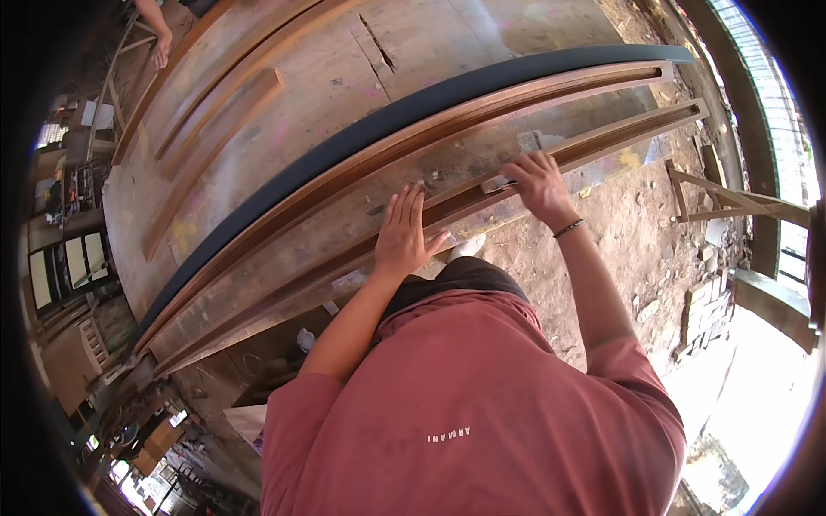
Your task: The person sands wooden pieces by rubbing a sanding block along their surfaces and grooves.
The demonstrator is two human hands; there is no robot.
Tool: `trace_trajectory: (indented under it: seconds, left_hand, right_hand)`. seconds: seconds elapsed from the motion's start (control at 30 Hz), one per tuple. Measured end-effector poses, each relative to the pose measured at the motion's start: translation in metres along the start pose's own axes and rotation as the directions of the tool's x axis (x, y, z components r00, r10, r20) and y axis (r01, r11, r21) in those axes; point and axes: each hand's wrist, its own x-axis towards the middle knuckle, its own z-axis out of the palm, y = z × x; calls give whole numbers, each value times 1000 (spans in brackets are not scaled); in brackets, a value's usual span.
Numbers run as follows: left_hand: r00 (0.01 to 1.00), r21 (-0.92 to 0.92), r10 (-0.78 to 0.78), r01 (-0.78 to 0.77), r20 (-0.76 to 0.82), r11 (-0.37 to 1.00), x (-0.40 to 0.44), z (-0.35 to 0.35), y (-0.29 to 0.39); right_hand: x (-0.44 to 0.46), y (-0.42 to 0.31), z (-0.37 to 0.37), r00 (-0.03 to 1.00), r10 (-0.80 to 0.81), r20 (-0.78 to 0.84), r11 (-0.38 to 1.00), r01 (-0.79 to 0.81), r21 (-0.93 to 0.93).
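Observation:
My left hand lies flat with its fingers stretched out, across the near grooved wooden beam. My right hand is closed over the same beam, further right, with a dark band at the wrist. From its fingers sticks out a small flat pale piece, resting at the beam's groove; its exact kind is unclear. Beyond lies a second grooved wooden beam, alongside a long dark blue-grey strip. A small greyish block sits on the table behind my right hand.
The large worn wooden table has a split in its top and carries several more wooden strips at the far left. Another person's hand shows at the upper left. A wooden trestle stands right, above the dirt floor.

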Motion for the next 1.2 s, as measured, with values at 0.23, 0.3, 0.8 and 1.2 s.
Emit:
trace_trajectory:
  seconds: [0.23,0.3,0.8,1.2]
  left_hand:
    - [999,14,-34,34,-17,999,8,-5,5]
    - [999,12,-30,30,-12,999,9,-7,6]
    - [999,54,-46,45,10,998,8,-10,7]
    - [998,28,-56,56,1,998,8,-8,5]
  right_hand:
    - [11,-84,57,956,-195,221,976,211,-51]
    - [9,-71,47,983,-168,78,985,165,43]
    - [-14,-9,64,994,-112,8,994,112,-4]
    - [-9,-50,79,988,-153,-6,987,153,50]
